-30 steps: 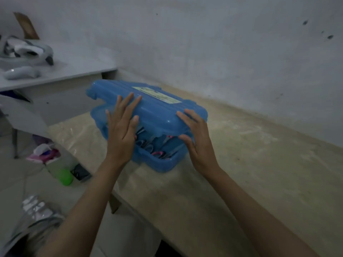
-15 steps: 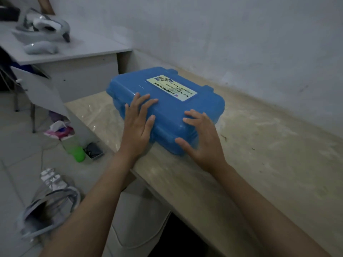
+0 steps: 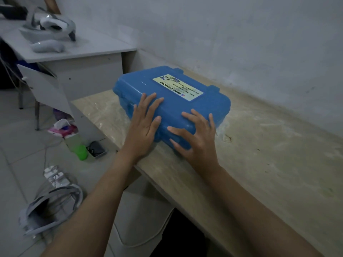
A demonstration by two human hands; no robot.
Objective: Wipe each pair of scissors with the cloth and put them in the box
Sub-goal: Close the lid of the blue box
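The blue plastic box (image 3: 207,106) lies closed at the near left corner of the beige table (image 3: 259,164), with a pale label (image 3: 178,87) on its lid. My left hand (image 3: 143,127) rests flat on the lid's near edge, fingers straight. My right hand (image 3: 196,138) presses on the lid's near right corner with fingers spread, thumb against the front wall. No scissors and no cloth are in sight; the box's inside is hidden.
A white desk (image 3: 78,52) at the back left carries a grey headset (image 3: 53,25). On the floor to the left are a green-bottomed container (image 3: 78,145), a power strip (image 3: 53,175) and a grey helmet-like object (image 3: 50,210). A wall runs along the table's far side.
One second ago the lid was half raised, with scissors visible inside. Both hands have pushed it down, and it now lies shut under them.
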